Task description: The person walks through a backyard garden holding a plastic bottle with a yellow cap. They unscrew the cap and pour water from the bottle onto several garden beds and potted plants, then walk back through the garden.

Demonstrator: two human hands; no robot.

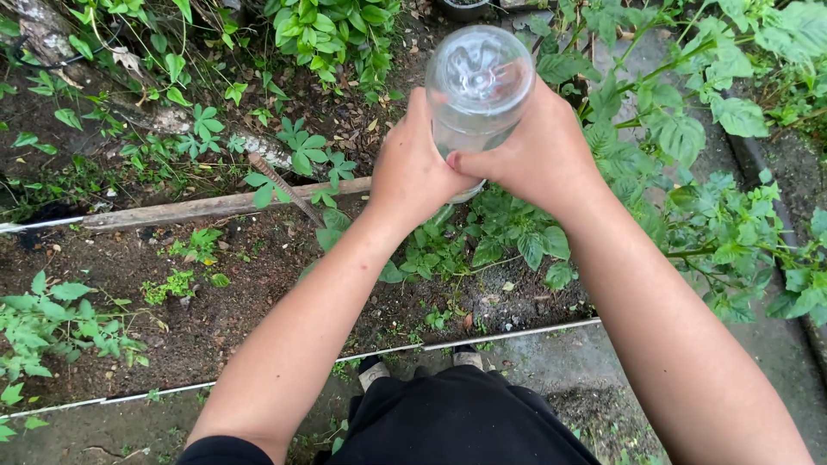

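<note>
At the far left we noted low green seedlings [52, 331] growing in a bed of dark bare soil [233, 284]. A weathered wooden plank [215, 207] lay across the bed, with a rusted ribbed metal rod [284, 189] leaning over it at an angle. A thin pale border strip [258, 375] marked the near edge of the soil against a concrete path [568, 362].

Moving toward the centre, we recorded our left hand [413, 172] clenched around the lower part of a clear plastic bottle [478, 82]. The bottle was held above the garden bed, upended or steeply tilted so that its broad base faced the camera; its narrow end was hidden behind the hands and could not be examined. Our right hand [538, 155] gripped the same bottle from the other side, the thumb lying across its front and touching the left hand.

Directly beneath the bottle stood a leafy green plant [508, 237]. At the bottom edge we saw dark trousers and the toes of our shoes [418, 362] on the path. To the right, larger broad-leaved plants [715, 129] spread over the path's far side.
</note>
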